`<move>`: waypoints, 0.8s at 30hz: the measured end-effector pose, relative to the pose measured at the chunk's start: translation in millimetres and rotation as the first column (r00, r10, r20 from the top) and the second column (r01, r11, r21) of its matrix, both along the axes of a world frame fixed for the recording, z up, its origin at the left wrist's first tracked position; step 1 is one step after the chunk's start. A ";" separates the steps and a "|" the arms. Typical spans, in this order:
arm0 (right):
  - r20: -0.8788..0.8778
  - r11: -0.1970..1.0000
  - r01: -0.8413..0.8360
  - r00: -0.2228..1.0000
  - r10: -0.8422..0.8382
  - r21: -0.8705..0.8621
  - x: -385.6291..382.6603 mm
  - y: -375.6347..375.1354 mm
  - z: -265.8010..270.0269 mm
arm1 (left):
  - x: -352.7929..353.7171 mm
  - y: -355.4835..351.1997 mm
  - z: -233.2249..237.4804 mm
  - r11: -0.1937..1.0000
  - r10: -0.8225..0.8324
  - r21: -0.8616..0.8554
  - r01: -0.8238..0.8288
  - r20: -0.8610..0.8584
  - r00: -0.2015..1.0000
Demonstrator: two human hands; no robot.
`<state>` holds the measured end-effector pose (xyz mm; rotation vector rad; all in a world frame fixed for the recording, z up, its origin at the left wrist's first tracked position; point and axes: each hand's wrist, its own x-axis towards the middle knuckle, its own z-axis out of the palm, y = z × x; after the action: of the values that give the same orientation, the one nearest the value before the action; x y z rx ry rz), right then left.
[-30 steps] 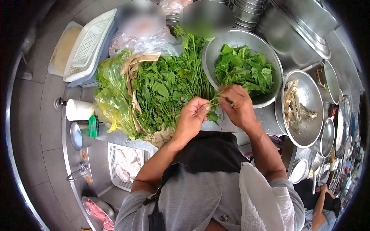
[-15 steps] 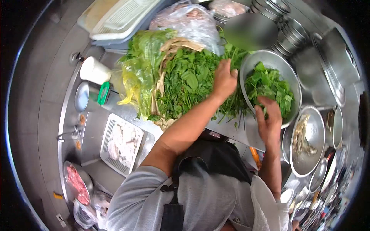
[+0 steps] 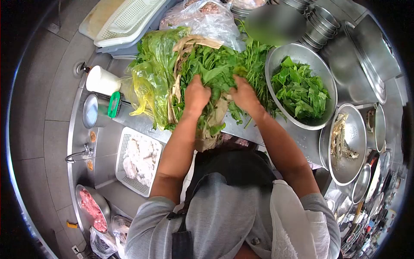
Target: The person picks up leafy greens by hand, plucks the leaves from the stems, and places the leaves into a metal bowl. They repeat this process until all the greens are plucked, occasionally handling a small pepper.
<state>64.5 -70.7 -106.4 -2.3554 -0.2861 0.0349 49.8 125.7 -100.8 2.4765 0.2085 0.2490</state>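
Note:
My left hand [image 3: 197,96] is closed on the left side of a pile of leafy greens [image 3: 215,64]. On the pile's right side my right hand [image 3: 245,94] has its fingers curled into the leaves. Brown paper [image 3: 217,114] shows under the greens and between my hands. A yellow-green plastic bag [image 3: 157,73] with more greens lies left of the pile. Right of my right hand stands a metal bowl [image 3: 269,93] with loose green leaves [image 3: 299,90] in it. My fingertips are partly hidden among the leaves.
On the left are a white cup [image 3: 102,80], a sink with a white basket [image 3: 123,166] of pale meat, and a bowl of red meat [image 3: 92,209]. A colander [image 3: 355,129] is at right. Steel pots [image 3: 349,64] and a clear bag [image 3: 207,21] stand behind.
My left hand has moved left and down across the pile. My right hand has left the bowl's edge for the pile. The greens are now bunched up, showing more brown paper and counter.

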 end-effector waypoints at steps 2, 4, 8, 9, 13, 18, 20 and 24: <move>-0.065 0.995 0.072 0.996 -0.068 0.066 9.1 -7.6 2.6 | -1.6 15.6 20.2 0.985 0.104 -0.138 -0.104 -0.010 0.995; -0.240 0.963 0.142 0.967 -0.086 0.229 14.7 -16.0 -1.0 | -7.9 34.2 31.8 0.923 0.117 -0.372 -0.102 0.018 0.993; -0.136 0.993 0.095 0.987 -0.085 0.064 9.9 -10.5 1.3 | -12.9 32.0 55.1 0.865 0.133 -0.501 -0.016 0.199 0.971; -0.137 0.994 0.092 0.987 -0.085 0.052 8.3 -8.7 2.3 | -11.3 22.9 53.6 0.867 0.127 -0.498 0.013 0.247 0.961; -0.044 0.998 0.066 0.997 -0.067 -0.013 5.4 -6.6 -2.9 | -9.8 -2.5 8.5 0.975 -0.147 0.175 0.137 0.047 0.988; 0.036 0.990 0.069 0.997 -0.074 0.124 -12.9 -22.2 13.5 | -48.6 2.2 22.2 0.972 -0.087 0.232 -0.028 0.470 0.878; 0.184 0.992 0.070 0.979 -0.088 0.103 -15.5 -24.1 20.9 | -61.7 4.6 21.3 0.972 -0.055 0.235 -0.008 0.260 0.964; 0.162 0.989 -0.143 0.978 0.135 0.044 -24.3 -7.7 44.6 | -54.5 -3.4 14.8 0.952 -0.122 0.302 0.053 0.217 0.969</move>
<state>40.2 -78.4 -61.9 -2.2831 -0.5233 -0.0934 -4.7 122.3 -86.0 2.7126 -0.0436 0.5656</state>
